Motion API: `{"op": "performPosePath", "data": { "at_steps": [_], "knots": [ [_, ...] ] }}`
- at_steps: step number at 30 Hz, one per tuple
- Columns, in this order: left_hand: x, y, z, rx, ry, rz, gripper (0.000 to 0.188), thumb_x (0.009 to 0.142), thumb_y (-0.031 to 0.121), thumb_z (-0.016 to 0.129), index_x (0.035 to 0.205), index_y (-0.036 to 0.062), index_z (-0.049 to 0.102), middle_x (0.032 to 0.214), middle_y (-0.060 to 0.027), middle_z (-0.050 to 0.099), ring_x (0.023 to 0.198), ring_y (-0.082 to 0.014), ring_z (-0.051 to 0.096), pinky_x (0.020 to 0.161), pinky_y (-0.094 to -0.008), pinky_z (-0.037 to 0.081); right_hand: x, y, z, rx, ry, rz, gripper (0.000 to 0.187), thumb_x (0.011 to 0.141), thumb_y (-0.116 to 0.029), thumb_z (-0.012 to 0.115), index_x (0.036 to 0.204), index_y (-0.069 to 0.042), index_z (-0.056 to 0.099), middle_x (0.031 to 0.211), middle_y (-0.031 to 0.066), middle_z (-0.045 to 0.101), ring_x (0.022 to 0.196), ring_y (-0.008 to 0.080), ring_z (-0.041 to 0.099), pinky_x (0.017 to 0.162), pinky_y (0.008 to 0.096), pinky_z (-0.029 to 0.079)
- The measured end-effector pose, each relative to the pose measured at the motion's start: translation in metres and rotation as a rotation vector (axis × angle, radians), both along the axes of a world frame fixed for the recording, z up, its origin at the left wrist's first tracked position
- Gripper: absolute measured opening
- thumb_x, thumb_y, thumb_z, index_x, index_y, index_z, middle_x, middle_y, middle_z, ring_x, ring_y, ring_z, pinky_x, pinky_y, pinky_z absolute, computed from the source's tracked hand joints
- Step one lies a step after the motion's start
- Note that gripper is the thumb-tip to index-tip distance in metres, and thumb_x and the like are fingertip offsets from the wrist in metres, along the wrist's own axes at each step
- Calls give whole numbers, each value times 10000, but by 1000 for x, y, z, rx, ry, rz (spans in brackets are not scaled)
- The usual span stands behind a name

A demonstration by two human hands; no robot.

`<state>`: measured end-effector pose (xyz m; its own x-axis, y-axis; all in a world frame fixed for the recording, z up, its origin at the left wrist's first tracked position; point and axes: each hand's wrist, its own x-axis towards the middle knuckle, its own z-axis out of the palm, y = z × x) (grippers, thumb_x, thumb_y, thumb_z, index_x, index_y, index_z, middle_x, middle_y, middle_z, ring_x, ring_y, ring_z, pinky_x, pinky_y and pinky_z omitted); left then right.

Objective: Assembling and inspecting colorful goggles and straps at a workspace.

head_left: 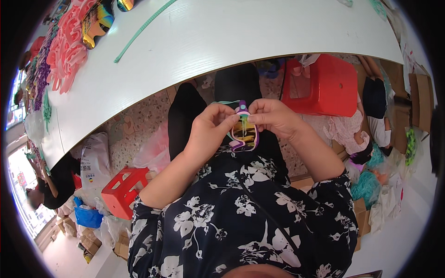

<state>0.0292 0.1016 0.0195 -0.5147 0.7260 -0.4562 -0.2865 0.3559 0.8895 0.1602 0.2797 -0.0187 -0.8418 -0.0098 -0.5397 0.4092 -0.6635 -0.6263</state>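
Note:
Above my lap I hold a pair of goggles (244, 134) with a purple and pale pink frame and a shiny yellow mirrored lens. My left hand (212, 124) pinches the frame's left side close to its upper end. On the other side, my right hand (274, 116) pinches the same end between thumb and fingers. A purple strap clip (242, 107) with a mint dot sticks up between my fingertips. From it a thin mint-green strap (227, 102) runs off to the left. My fingers hide part of the frame.
Ahead is a white table (194, 37) bearing a mint strap (143, 32), pink rubbery pieces (69, 46) and mirrored lenses (97, 23). Red stools (331, 85) stand either side of me. People sit or crouch at both sides, among bags and cardboard boxes (421, 102).

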Motion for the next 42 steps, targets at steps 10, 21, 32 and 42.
{"op": "performPosePath", "data": {
  "at_steps": [10,21,32,42],
  "knots": [
    [-33,17,4,-171,-409,-321,135,881,112,752,896,27,648,783,5,647,706,-51,578,645,-186,451,-19,19,-2,-114,7,390,266,763,-58,788,968,-1,630,837,44,649,702,108,618,601,232,484],
    [-38,14,-8,-161,-483,-342,131,881,88,747,879,29,630,786,5,635,691,-51,570,639,-188,457,-30,16,-1,-60,-80,420,276,727,-62,801,936,14,638,822,70,658,692,122,620,599,242,486],
    [-23,3,-11,-119,-207,-282,152,912,91,719,861,18,596,769,1,608,687,-51,560,612,-203,454,-8,-5,8,181,-12,137,308,740,-106,838,938,15,635,813,47,637,683,93,586,607,219,482],
    [6,-26,-10,-74,141,-61,163,1003,164,602,1010,1,610,842,-4,622,735,-72,564,678,-224,469,25,-75,1,898,92,-320,593,732,-160,866,1271,-43,647,839,5,515,688,72,486,611,234,422]
  ]
}}
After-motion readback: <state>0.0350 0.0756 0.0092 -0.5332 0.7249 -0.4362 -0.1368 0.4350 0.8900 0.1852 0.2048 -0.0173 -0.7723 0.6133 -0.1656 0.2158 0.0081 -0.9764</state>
